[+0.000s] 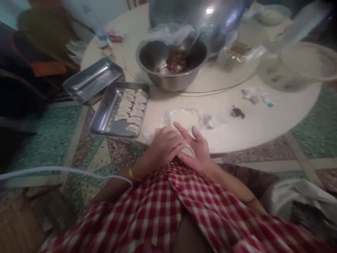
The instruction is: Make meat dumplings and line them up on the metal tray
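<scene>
My left hand and my right hand meet at the near edge of the round table, above my red checked lap. Together they hold a pale dumpling wrapper, which lies on my right palm with the left fingers pressed over it. Just beyond them sits a stack of round wrappers on clear plastic. To the left, a metal tray carries two rows of folded dumplings. A steel bowl of dark filling with a spoon stands behind.
A second, empty metal tray leans at the table's left edge. A large steel bowl and a white plastic tub stand further back. Scraps of paper lie to the right. A white cable crosses the patterned floor at left.
</scene>
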Motion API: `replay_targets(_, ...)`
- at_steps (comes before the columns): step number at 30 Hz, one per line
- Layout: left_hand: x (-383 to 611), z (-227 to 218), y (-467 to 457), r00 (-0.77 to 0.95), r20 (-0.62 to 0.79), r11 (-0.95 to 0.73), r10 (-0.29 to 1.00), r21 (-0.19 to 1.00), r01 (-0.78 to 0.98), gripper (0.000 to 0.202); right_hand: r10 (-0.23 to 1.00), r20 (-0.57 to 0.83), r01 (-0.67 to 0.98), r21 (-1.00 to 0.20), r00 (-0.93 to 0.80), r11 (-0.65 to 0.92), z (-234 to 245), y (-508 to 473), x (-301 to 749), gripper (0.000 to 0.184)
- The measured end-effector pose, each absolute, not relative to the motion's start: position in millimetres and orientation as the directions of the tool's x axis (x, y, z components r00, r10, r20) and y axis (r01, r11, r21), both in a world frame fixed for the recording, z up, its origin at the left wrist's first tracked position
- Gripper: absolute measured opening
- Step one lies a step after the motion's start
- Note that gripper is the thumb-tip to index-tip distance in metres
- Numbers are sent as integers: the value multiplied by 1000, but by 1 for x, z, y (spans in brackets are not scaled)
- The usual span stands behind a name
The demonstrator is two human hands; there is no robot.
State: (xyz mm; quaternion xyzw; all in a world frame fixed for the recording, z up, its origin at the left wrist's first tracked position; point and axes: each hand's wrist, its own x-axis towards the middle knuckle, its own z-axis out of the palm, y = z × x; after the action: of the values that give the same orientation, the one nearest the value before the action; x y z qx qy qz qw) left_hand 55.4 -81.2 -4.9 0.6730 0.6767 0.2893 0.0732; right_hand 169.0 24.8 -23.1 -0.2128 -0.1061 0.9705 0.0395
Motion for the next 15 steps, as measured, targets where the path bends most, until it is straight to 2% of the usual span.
replay_targets(3, 49, 0, -89, -48, 265, -71, 963, 422, 904, 24, 79, -447, 19, -211, -891, -977, -22, 22, 163, 52)
replay_targets(7, 35, 3, -99, 60, 196, -112, 979, 266, 958, 24, 28, -491, 84, -206, -871, -975, -19, 12, 149, 50)
replay_targets(9, 24, 4, -107, 86, 222, -137, 971, 229, 964, 23, 10, -473, 103, -214, -881, -971, -19, 5, 140, 49)
replay_targets(12, -3, 10, -130, 16, 302, -87, 953, 224, 971, 24, 9, -400, 95, -238, -916, -967, -21, -2, 128, 48)
replay_targets(15, -42, 20, -162, -181, 270, 131, 946, 194, 972, 26, 37, -382, 73, -269, -924, -960, -23, -1, 123, 45)
